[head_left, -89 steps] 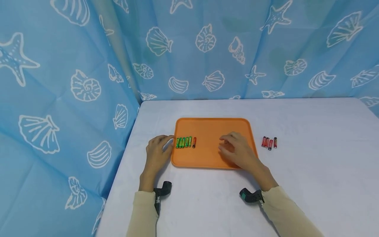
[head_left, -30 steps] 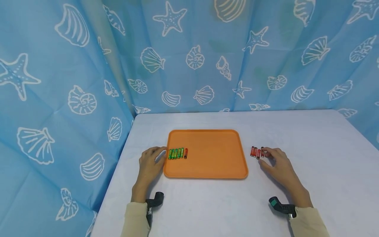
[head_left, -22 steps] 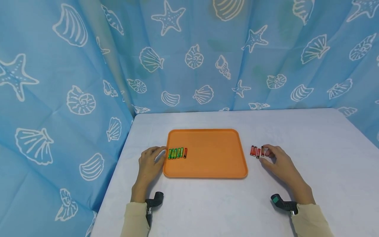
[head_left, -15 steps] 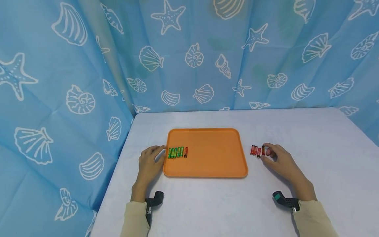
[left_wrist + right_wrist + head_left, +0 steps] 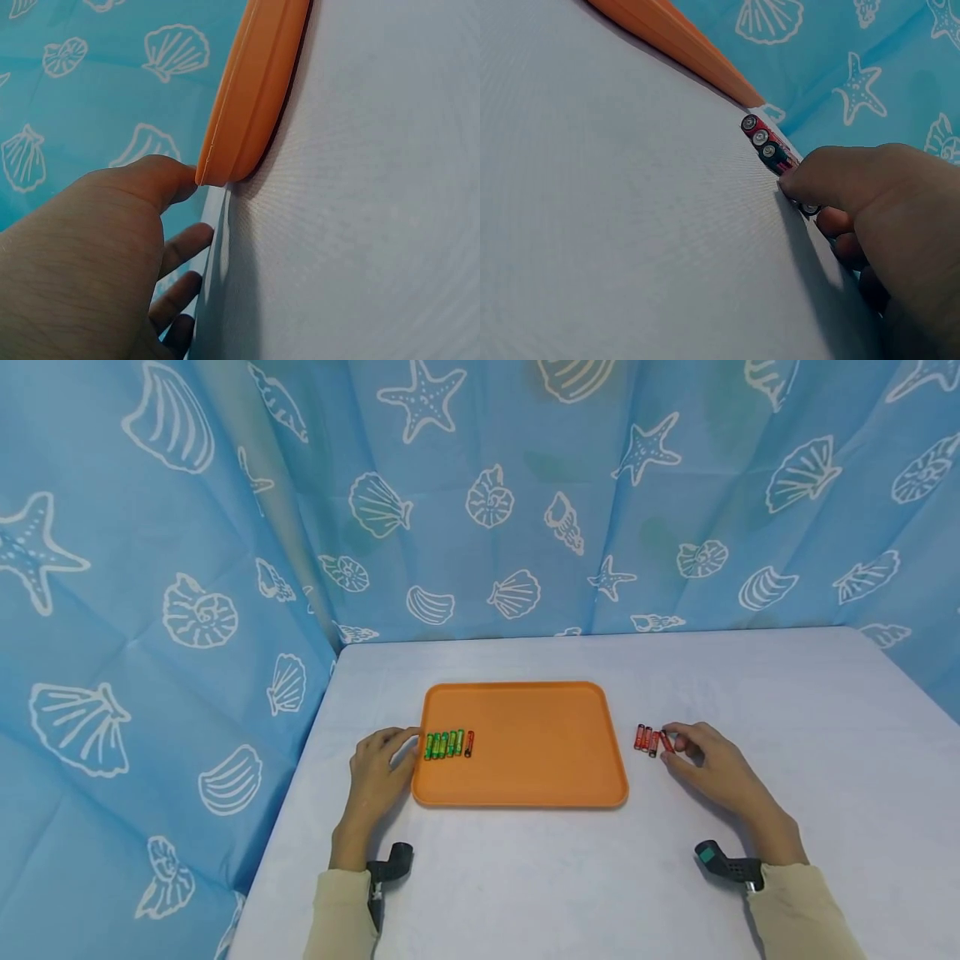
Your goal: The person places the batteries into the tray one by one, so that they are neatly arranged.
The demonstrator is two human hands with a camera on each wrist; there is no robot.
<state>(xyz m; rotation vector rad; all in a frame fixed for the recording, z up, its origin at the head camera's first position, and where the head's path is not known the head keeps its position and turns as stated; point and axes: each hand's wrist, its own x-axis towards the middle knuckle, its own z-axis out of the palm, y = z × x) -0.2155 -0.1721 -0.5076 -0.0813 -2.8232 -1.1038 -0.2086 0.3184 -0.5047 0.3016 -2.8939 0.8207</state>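
Hands at either side of an orange tray, the right one on a red battery

The left hand [image 5: 377,772] rests on the table [image 5: 525,877], its relaxed fingers [image 5: 161,180] touching the tray [image 5: 525,777] edge; green batteries [image 5: 444,744] lie just past those fingertips. Right of the tray, the right hand [image 5: 712,770] pinches the red battery [image 5: 666,741] nearest its fingers [image 5: 821,176], the other red batteries [image 5: 645,738] lying just beyond.
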